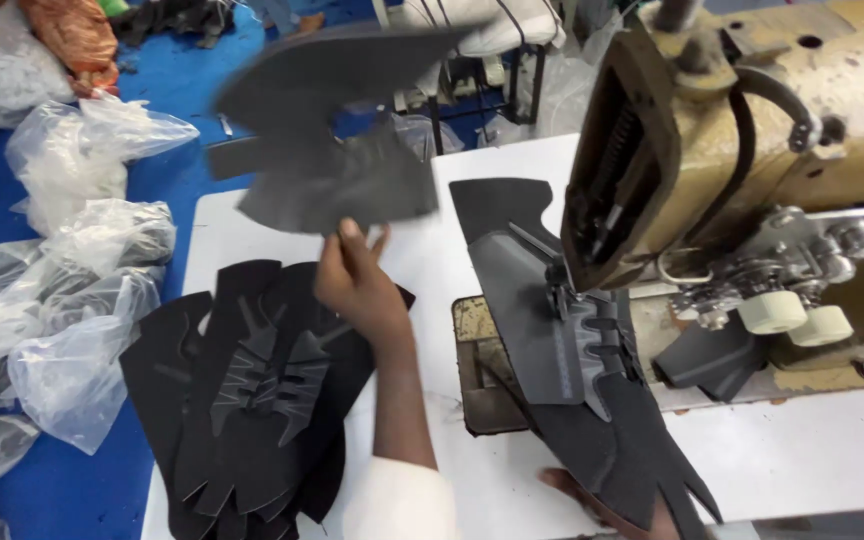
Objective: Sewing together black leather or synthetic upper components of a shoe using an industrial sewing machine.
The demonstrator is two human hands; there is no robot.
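My left hand (357, 280) holds up a dark grey cut shoe-upper piece (327, 130), blurred with motion, above the white table (497, 160). Below that hand lies a stack of similar black upper pieces (247, 400) at the table's left edge. Another dark upper piece (552, 330) lies under the presser foot of the beige sewing machine (752, 150). My right hand (602, 505) rests on the near end of that piece at the table's front edge, mostly hidden beneath it.
Several clear plastic bags (77, 300) with material lie on the blue floor (177, 90) to the left. An orange bag (72, 35) sits at the top left. A metal needle plate (477, 370) is set into the table beside the machine.
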